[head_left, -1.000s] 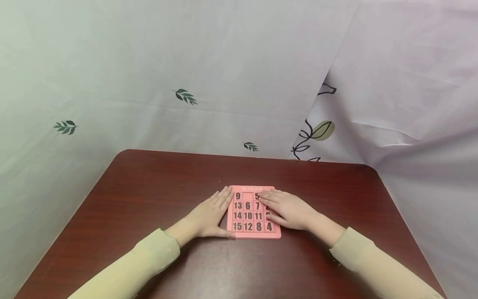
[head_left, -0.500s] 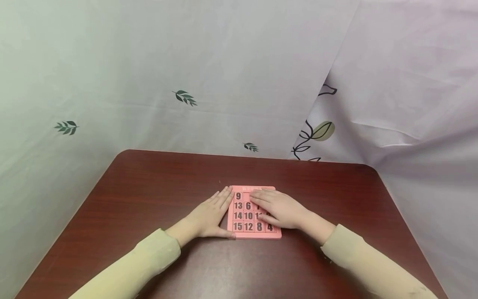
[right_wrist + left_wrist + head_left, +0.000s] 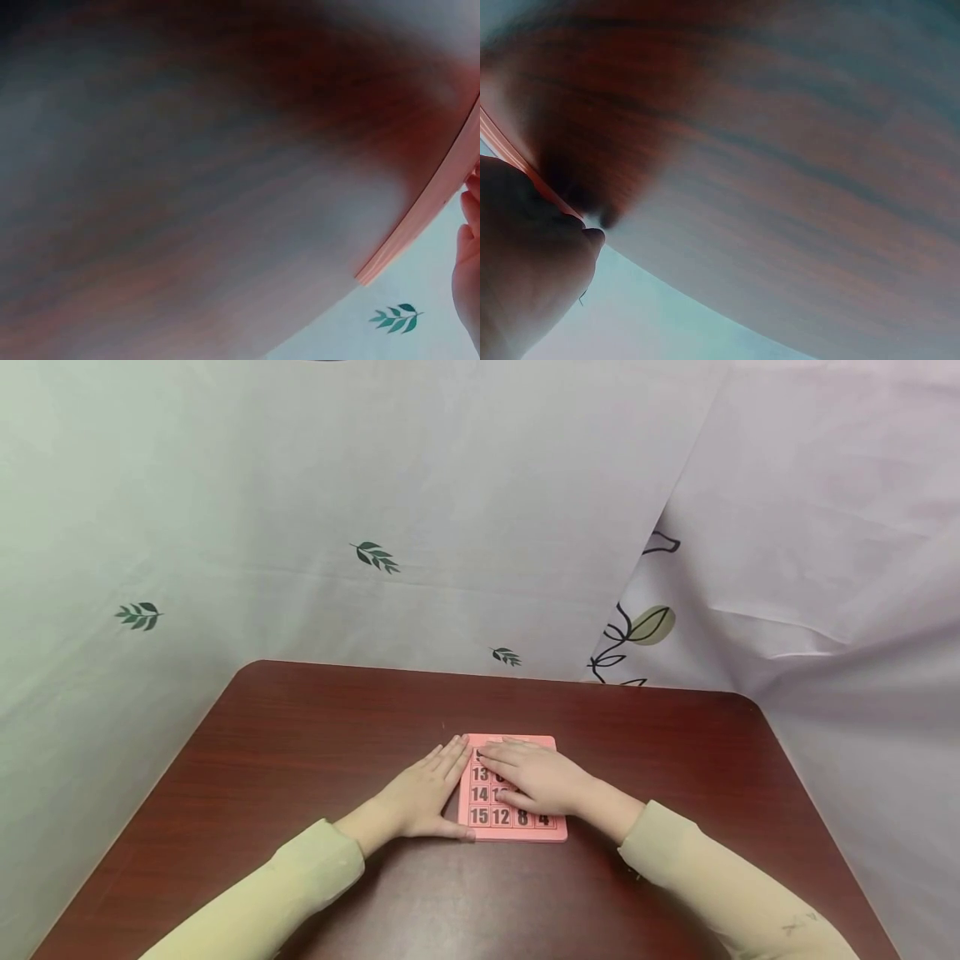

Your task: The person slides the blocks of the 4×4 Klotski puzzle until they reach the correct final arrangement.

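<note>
A pink number sliding puzzle (image 3: 510, 833) lies flat on the table in the head view, its tiles marked with black numbers. My left hand (image 3: 417, 795) braces its left side, fingertips at the upper left corner and thumb stretched to the lower left one. From the right, my right hand (image 3: 546, 778) lies over the upper tiles with straight fingers, fingertips on the 9 tile. It hides most of the top rows; 13, 14, 15, 12 and 8 stay readable. Only the puzzle's edge (image 3: 420, 214) and part of the hand (image 3: 469, 262) show in the right wrist view.
The dark red-brown wooden table (image 3: 322, 710) has rounded far corners. Behind it and at the sides hangs a pale curtain (image 3: 480, 510) printed with green leaves and a black-outlined plant.
My right hand has slid left across the puzzle's upper rows, from the 5 tile over the top-row gap to the 9. My left hand has stayed in place.
</note>
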`<state>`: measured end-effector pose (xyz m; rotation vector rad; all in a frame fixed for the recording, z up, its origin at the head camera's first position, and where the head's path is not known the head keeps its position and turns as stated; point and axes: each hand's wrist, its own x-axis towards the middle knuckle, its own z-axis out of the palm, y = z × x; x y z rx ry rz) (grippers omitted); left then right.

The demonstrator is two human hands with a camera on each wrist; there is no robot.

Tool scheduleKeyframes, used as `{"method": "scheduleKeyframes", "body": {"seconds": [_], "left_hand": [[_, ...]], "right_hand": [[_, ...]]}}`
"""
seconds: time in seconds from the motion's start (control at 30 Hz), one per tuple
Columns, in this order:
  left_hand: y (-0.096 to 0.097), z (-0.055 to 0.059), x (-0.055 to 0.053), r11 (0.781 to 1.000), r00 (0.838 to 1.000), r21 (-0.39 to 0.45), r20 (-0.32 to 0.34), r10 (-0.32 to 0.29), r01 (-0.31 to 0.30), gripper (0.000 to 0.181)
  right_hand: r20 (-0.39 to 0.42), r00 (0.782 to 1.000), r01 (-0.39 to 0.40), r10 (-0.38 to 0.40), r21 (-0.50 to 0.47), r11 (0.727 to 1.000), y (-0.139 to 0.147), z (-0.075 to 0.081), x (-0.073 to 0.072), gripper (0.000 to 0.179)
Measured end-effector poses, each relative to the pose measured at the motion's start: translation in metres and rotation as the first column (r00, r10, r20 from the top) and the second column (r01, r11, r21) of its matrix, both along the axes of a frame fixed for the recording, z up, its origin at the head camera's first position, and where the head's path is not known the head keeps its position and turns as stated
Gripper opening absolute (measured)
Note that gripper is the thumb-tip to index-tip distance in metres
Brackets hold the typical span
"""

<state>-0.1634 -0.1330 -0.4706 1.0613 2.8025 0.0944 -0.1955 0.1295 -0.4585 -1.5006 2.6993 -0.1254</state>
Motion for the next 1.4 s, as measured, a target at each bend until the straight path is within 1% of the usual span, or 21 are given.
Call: {"method": "scheduleKeyframes", "body": {"seconds": [0.17, 0.43, 0.6, 0.77, 0.87, 1.0, 1.1, 1.27, 1.4], "left_hand": [[-0.001, 0.0, 0.0, 1.0, 1.0, 0.007, -0.001, 0.002, -0.002, 0.128], [-0.002, -0.001, -0.002, 1.0, 1.0, 0.007, -0.013, 0.002, -0.002, 0.128], [-0.002, -0.001, -0.002, 1.0, 1.0, -0.005, -0.014, 0.007, -0.007, 0.128], [-0.002, -0.001, -0.002, 1.0, 1.0, -0.01, -0.013, 0.004, -0.004, 0.129], [-0.002, -0.002, -0.002, 1.0, 1.0, -0.02, -0.016, 0.002, -0.002, 0.129], [-0.002, -0.003, -0.002, 1.0, 1.0, -0.011, -0.018, -0.002, 0.002, 0.128], [-0.001, -0.003, -0.001, 1.0, 1.0, -0.014, -0.017, -0.003, 0.003, 0.128], [-0.001, -0.001, 0.0, 1.0, 1.0, -0.005, -0.02, -0.006, 0.006, 0.128], [0.0, 0.001, 0.0, 1.0, 1.0, -0.004, -0.02, -0.007, 0.007, 0.127]], "right_hand": [[0.006, 1.0, 0.009, -0.009, 0.002, 1.0, 0.003, 0.0, -0.001, 0.061], [-0.038, 0.999, 0.029, -0.029, -0.01, 1.0, 0.02, 0.001, 0.001, 0.059], [-0.043, 0.998, 0.033, -0.035, -0.026, 0.999, 0.027, 0.0, 0.003, 0.058], [-0.056, 0.998, 0.013, -0.015, -0.026, 1.0, 0.025, -0.002, 0.005, 0.061], [-0.067, 0.998, -0.018, 0.015, -0.034, 0.999, 0.021, -0.003, 0.008, 0.061], [-0.084, 0.994, -0.07, 0.066, -0.044, 0.997, 0.016, -0.004, 0.012, 0.059], [-0.1, 0.991, -0.098, 0.094, -0.037, 0.995, 0.014, -0.004, 0.015, 0.059], [-0.111, 0.988, -0.109, 0.107, -0.018, 0.994, 0.013, -0.003, 0.017, 0.06], [-0.122, 0.987, -0.106, 0.105, -0.005, 0.994, 0.012, -0.003, 0.015, 0.058]]}}
